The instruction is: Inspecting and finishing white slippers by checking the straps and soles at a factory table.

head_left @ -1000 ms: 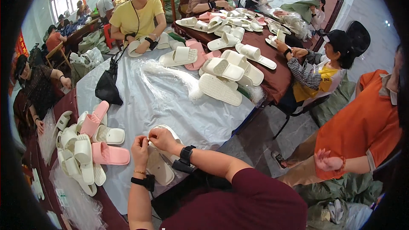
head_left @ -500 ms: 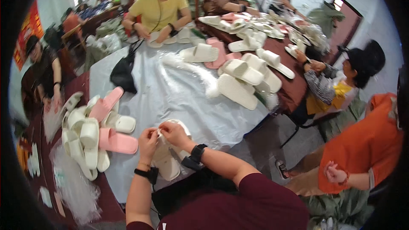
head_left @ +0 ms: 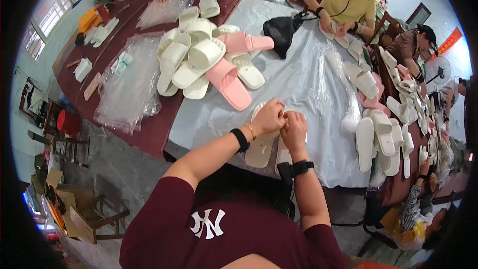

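Observation:
At the table's near edge a pair of cream-white slide slippers [head_left: 260,150] lies side by side, toes toward me. My left hand [head_left: 269,116] and my right hand [head_left: 295,130] meet over this pair, partly covering it. The fingers of both are pinched together, fingertips nearly touching. Whatever is between them is too small or hidden to make out. Just beyond my left hand, a pink slipper [head_left: 230,83] sticks out of a heap of white slippers [head_left: 205,56].
Clear plastic bags [head_left: 130,87] lie left of the heap on the dark red tabletop [head_left: 158,137]. A black bag [head_left: 280,35] rests on the pale sheet [head_left: 308,87]. More white slippers [head_left: 382,134] are piled at the right. Across the table a person in yellow [head_left: 343,5] handles slippers.
My view has turned left, so the table's contents appear farther right and more of the left side shows. Both hands stay pinched together over the same pair of slippers.

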A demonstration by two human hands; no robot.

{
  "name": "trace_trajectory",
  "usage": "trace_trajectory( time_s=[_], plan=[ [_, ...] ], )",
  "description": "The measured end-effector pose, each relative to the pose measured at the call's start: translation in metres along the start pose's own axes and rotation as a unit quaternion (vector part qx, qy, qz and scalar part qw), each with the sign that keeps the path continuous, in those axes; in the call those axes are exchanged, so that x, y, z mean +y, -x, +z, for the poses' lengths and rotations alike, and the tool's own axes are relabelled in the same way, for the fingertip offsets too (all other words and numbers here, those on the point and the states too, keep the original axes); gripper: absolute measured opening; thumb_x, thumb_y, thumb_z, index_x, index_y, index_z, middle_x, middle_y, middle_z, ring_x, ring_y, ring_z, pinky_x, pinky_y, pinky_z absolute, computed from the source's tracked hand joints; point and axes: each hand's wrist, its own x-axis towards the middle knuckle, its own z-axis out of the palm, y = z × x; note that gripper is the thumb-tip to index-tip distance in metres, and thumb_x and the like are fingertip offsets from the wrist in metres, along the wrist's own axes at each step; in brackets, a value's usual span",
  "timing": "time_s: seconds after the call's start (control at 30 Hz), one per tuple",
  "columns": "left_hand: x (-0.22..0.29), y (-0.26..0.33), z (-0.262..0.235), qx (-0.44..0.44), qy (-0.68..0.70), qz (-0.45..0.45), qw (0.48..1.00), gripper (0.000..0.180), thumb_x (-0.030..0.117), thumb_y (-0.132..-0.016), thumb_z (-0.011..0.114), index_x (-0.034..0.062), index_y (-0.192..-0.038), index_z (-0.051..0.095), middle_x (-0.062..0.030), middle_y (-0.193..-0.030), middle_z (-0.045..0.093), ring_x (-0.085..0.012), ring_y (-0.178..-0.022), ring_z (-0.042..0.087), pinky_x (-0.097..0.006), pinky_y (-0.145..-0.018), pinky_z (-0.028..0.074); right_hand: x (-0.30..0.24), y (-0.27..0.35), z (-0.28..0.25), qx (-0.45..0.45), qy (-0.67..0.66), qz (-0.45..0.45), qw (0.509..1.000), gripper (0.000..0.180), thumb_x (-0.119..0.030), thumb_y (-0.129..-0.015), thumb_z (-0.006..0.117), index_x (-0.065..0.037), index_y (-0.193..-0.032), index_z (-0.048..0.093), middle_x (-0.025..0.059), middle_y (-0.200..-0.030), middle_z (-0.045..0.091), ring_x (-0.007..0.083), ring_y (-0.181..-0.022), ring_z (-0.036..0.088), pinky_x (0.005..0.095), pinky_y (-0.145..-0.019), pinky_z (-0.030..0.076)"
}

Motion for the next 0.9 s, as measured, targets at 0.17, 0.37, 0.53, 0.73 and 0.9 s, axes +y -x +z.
trace_trajectory(
  time_s=[0.17, 0.37, 0.53, 0.73, 0.9],
  plan=[
    [0.007, -0.002, -0.008, 0.015, -0.049, 0.035, 0.998, 0.014, 0.011, -0.070, 0.061, 0.0001, -0.065, 0.054, -0.0217, -0.098, 0.059, -0.0361, -0.086, 0.058, -0.041, -0.072, 0.048, -0.003, -0.009, -0.005, 0.016, 0.066, 0.026, 0.997, 0.020, -0.013, -0.074, 0.063, -0.008, -0.093, 0.057, 0.0108, -0.101, 0.059, 0.0323, -0.097, 0.053, 0.0423, -0.086, 0.039],
    [0.045, 0.041, -0.057, -0.056, -0.060, -0.130, 0.988, 0.029, 0.029, -0.083, 0.062, -0.0002, -0.079, 0.060, -0.0201, -0.077, 0.063, -0.0371, -0.072, 0.061, -0.040, -0.063, 0.049, 0.047, 0.032, -0.039, 0.066, -0.112, 0.306, 0.943, 0.029, -0.016, -0.085, 0.060, -0.001, -0.109, 0.057, 0.0143, -0.109, 0.060, 0.0275, -0.091, 0.059, 0.0363, -0.078, 0.047],
    [0.033, 0.084, -0.036, -0.193, -0.183, -0.171, 0.949, 0.043, 0.040, -0.085, 0.060, -0.0007, -0.100, 0.057, -0.0250, -0.075, 0.064, -0.0394, -0.067, 0.063, -0.047, -0.060, 0.049, 0.041, 0.059, -0.038, -0.024, -0.154, 0.341, 0.927, 0.026, -0.017, -0.088, 0.058, 0.002, -0.105, 0.060, 0.0129, -0.091, 0.063, 0.0198, -0.074, 0.059, 0.0313, -0.067, 0.048],
    [0.030, 0.063, -0.003, -0.082, -0.170, -0.167, 0.968, 0.029, 0.030, -0.083, 0.058, 0.0011, -0.082, 0.057, -0.0218, -0.068, 0.063, -0.0383, -0.065, 0.063, -0.048, -0.060, 0.050, 0.037, 0.086, -0.029, -0.028, -0.293, 0.351, 0.889, 0.017, -0.015, -0.093, 0.055, 0.001, -0.093, 0.059, 0.0020, -0.077, 0.059, 0.0068, -0.060, 0.051, 0.0210, -0.053, 0.042],
    [0.042, 0.064, -0.024, -0.047, -0.180, -0.134, 0.973, 0.016, 0.019, -0.080, 0.057, 0.0021, -0.081, 0.058, -0.0214, -0.068, 0.062, -0.0382, -0.065, 0.063, -0.048, -0.060, 0.049, 0.033, 0.093, -0.045, -0.042, -0.374, 0.387, 0.842, 0.016, -0.016, -0.094, 0.055, -0.002, -0.090, 0.062, 0.0020, -0.079, 0.062, 0.0069, -0.062, 0.054, 0.0212, -0.056, 0.043]
  ],
)
